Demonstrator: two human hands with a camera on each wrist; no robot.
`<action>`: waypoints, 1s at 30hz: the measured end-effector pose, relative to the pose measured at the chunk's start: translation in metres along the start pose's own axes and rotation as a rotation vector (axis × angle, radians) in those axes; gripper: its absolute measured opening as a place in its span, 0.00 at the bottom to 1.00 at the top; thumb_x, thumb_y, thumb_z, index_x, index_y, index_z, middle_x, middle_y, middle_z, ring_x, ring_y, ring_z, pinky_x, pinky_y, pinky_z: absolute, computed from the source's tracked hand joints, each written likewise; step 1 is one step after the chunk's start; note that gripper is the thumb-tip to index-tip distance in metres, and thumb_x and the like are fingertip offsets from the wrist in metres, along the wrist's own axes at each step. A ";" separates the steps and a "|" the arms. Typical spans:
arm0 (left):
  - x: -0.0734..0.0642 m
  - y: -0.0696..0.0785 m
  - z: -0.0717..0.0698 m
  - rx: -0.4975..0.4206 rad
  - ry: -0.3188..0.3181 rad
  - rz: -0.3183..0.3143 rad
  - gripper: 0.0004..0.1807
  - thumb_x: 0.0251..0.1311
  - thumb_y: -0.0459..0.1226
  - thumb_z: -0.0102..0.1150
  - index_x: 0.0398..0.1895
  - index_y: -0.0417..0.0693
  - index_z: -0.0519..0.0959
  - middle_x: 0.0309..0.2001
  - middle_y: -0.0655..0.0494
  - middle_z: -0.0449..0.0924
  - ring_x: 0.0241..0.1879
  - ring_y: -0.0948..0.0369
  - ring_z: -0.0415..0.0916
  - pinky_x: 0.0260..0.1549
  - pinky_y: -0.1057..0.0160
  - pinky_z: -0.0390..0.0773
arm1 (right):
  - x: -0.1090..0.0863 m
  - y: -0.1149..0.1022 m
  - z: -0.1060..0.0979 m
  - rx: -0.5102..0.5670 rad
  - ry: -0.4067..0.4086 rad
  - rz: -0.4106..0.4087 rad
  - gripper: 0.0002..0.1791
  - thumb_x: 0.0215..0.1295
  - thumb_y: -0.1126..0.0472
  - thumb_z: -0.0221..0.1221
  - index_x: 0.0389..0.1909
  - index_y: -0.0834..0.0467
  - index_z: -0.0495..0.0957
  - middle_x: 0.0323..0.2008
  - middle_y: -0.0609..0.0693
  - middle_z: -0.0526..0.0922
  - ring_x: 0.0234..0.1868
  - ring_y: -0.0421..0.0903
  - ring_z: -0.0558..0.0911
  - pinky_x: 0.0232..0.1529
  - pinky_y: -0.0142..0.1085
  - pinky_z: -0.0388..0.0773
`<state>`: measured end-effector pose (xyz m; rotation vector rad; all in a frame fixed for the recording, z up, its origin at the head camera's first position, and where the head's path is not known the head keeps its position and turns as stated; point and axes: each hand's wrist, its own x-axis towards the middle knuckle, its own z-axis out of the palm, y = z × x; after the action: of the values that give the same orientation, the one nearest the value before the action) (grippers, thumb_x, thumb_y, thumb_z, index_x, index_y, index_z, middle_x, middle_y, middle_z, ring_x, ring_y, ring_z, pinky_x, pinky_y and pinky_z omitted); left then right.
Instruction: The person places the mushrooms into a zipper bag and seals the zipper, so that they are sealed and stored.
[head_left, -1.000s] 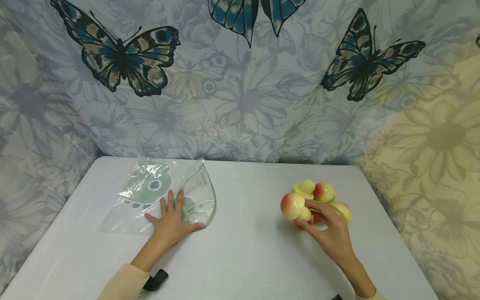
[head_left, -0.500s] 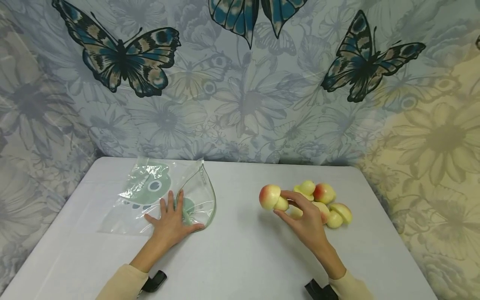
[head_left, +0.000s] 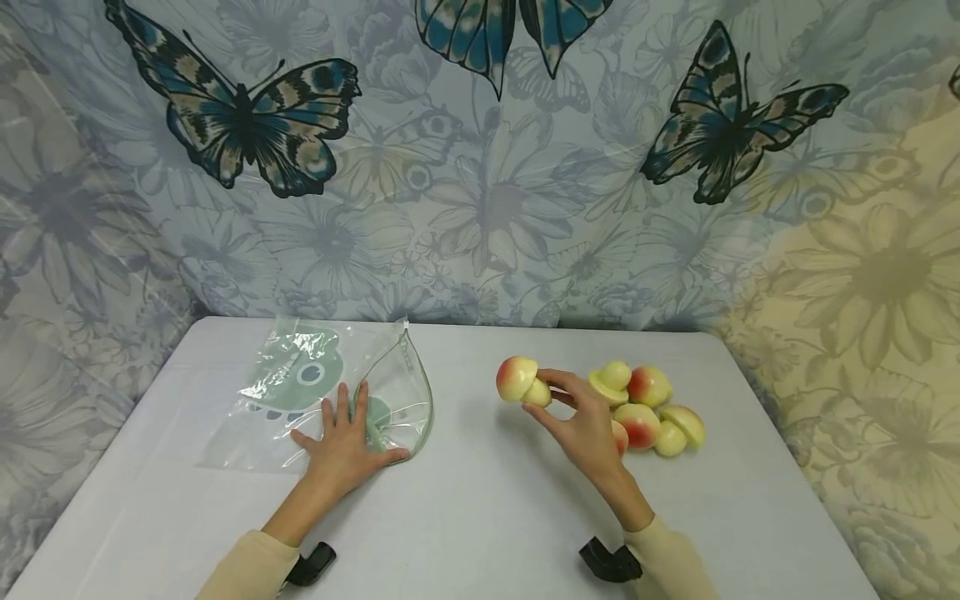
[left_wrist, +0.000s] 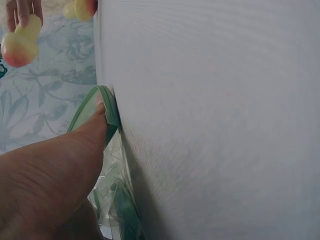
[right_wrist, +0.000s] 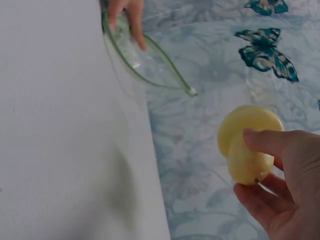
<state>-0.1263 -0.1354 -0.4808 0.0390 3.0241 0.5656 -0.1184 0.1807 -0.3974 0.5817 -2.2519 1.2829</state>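
Clear bag (head_left: pixel 300 367) partly out of sight under left fingers (head_left: pixel 342 404), top butterfly (head_left: pixel 468 37) cropped above.

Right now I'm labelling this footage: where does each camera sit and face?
Head: worn there, facing forward and down at the table; left hand, right hand, sleeves show.
Left wrist: worn there, facing the bag; both hands show.
Right wrist: worn there, facing the held piece; both hands show.
Wrist views share bag and piece.

The mushroom-shaped pieces (head_left: pixel 516 379) were pale yellow blushed with red, the table (head_left: pixel 465 525) white. The clear bag (head_left: pixel 247 442) bore a green print (head_left: pixel 285 379) and green rim (left_wrist: pixel 112 110), and the sleeves (head_left: pixel 251 567) were cream. Grey-blue flowers (head_left: pixel 498 204) and teal, black and beige butterflies (head_left: pixel 243 125) patterned the wall (head_left: pixel 450 275).
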 end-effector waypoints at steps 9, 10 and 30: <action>0.000 0.000 0.000 -0.004 0.004 0.000 0.70 0.41 0.70 0.66 0.79 0.45 0.41 0.76 0.32 0.37 0.72 0.29 0.37 0.48 0.14 0.37 | 0.010 -0.007 0.023 0.047 -0.008 0.118 0.23 0.46 0.78 0.71 0.46 0.75 0.79 0.44 0.67 0.83 0.46 0.61 0.83 0.46 0.47 0.82; 0.000 0.000 0.000 -0.002 0.005 0.000 0.70 0.41 0.70 0.66 0.79 0.45 0.41 0.76 0.32 0.37 0.72 0.29 0.37 0.48 0.14 0.37 | 0.012 -0.007 0.025 0.058 -0.006 0.124 0.22 0.46 0.78 0.71 0.46 0.75 0.79 0.44 0.67 0.83 0.46 0.61 0.83 0.46 0.47 0.81; -0.001 0.001 0.000 0.001 0.022 -0.003 0.70 0.39 0.69 0.67 0.78 0.44 0.43 0.75 0.31 0.39 0.71 0.28 0.40 0.47 0.13 0.40 | 0.020 0.020 0.085 0.146 -0.109 0.156 0.22 0.49 0.66 0.74 0.47 0.63 0.82 0.46 0.55 0.85 0.48 0.50 0.84 0.45 0.40 0.83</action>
<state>-0.1256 -0.1346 -0.4805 0.0281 3.0448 0.5681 -0.1629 0.1132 -0.4371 0.5485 -2.3446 1.5362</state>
